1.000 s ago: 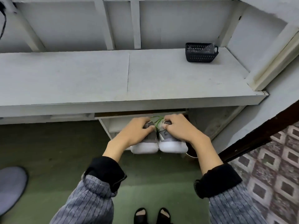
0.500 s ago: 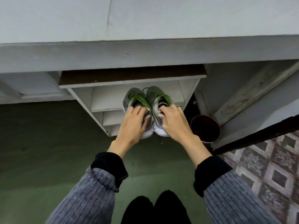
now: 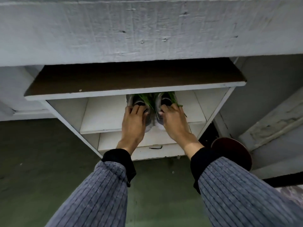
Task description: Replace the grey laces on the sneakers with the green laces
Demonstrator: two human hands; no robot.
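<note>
Two grey sneakers with white soles stand side by side, toes pointing inward, on the upper shelf of a small white shoe rack [image 3: 101,115]. Green laces [image 3: 146,99] run up both. My left hand [image 3: 133,118] grips the heel of the left sneaker [image 3: 131,100], fingertips curled over its collar. My right hand [image 3: 173,122] grips the heel of the right sneaker [image 3: 164,99] the same way. The toes are hidden under the rack's dark top board [image 3: 131,76].
A thick white-painted bench slab [image 3: 147,30] overhangs the rack. A round dark brown object [image 3: 232,154] stands on the floor just right of the rack. A small dark string-like piece [image 3: 155,146] lies on the lower shelf. Green floor [image 3: 41,161] spreads to the left.
Both hands have pushed the sneakers deeper onto the rack shelf, so their toes now sit under the top board. My view has dropped lower and closer to the rack.
</note>
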